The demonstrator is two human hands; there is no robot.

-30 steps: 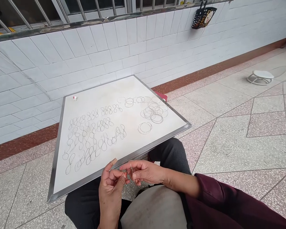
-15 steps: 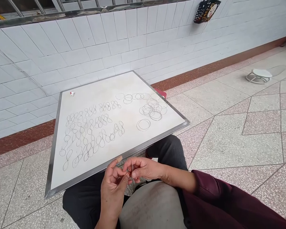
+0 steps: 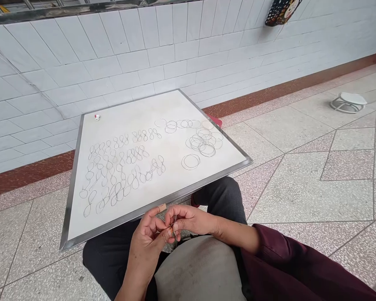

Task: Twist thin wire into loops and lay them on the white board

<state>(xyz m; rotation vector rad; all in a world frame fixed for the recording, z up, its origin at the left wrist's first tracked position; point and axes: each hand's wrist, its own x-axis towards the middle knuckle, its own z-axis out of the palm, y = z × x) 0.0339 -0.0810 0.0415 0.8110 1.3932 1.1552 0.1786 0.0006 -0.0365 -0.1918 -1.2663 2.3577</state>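
Over the person's lap, just beside the near edge of a white square table (image 3: 172, 106), two bare hands meet at a thin wire (image 3: 176, 215). From where I stand, the left hand (image 3: 144, 242) has its thumb and a finger pinched together on the wire, with a tan wrap (image 3: 162, 207) around one raised fingertip. The right hand (image 3: 192, 220) closes on the same wire between thumb and forefinger, its fingertips next to the left ones. Part of the wire rises above the fingers and part curves below them; the exact spot where it is gripped is too small to make out.

On the table, wires twisted like figure eights (image 3: 90, 203) lie in uneven rows on the left side, some of them overlapping. Round wire loops (image 3: 207, 143) lie towards the right, several overlapping in a cluster. A small red and white object (image 3: 97, 117) sits near the far left corner. Behind the table runs a white tiled wall (image 3: 163, 56), where a dark patterned bag (image 3: 281, 11) hangs. A low white stool (image 3: 349, 100) stands on the floor to the right, well apart from the table.
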